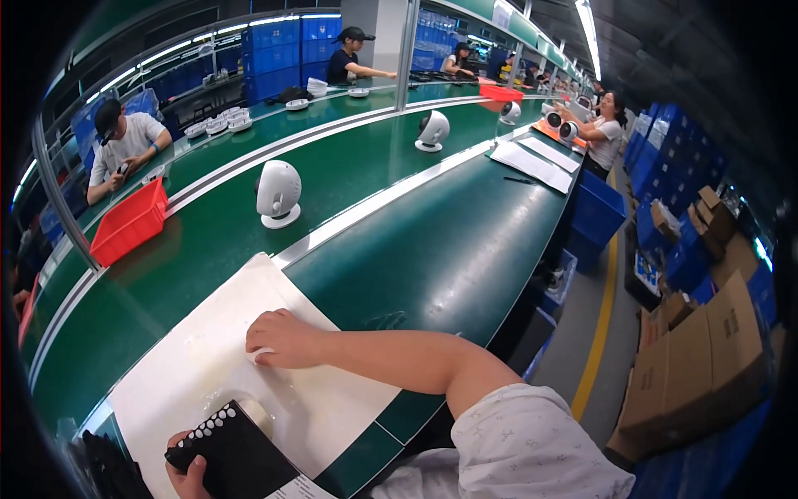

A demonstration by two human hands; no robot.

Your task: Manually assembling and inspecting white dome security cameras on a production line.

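Apparently the work is partway along: at the lower left of the frame, the black sheet [241,466] bears many white dots [204,426] along one edge, and loose pieces lie about it, so some seems left; how much is done cannot be told. The left grip [191,476] is closed on that sheet, thumb over its face, with the dotted edge just beside the fingers. Close above the sheet, partly covered by it, a pale round piece [256,413] lies between the two grips, nearer the left one. Farther up, left of centre, the right grip [287,339] is curled nearly closed around a small white piece [259,353], most of it hidden by the fingers. Under everything spreads a white mat [183,366] on the green table [399,266]. Beyond, a white rounded device [278,193] stands upright on the green belt [349,179], well apart from both grips, with a red bin [133,220] at left. Co-workers sit at the upper left, and another person [611,129] is at the upper right.
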